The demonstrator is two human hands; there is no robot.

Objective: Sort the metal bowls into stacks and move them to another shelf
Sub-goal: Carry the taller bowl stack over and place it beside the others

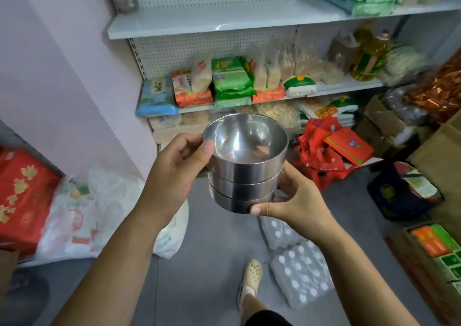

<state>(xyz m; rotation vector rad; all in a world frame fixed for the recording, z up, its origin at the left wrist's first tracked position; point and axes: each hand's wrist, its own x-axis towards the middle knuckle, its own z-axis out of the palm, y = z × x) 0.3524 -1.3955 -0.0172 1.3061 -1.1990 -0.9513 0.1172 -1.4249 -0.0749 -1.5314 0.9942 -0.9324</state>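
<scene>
A stack of three shiny metal bowls (245,168) hangs in front of me at chest height, nested one in another, the top one empty. My left hand (178,169) grips the stack's left side, thumb over the top bowl's rim. My right hand (295,201) holds the lower right side, thumb pressed against the bottom bowl. Ahead stands a white shelf unit; its upper shelf (199,24) shows a bare left part, and the middle shelf (344,86) is packed with food bags.
Red bags (331,151) lie heaped on the floor to the right, by cardboard boxes (439,161). Packs of water bottles (296,263) sit on the grey floor below my right arm. White plastic bags (82,216) and a red box (22,198) are on the left. My foot (250,279) is below.
</scene>
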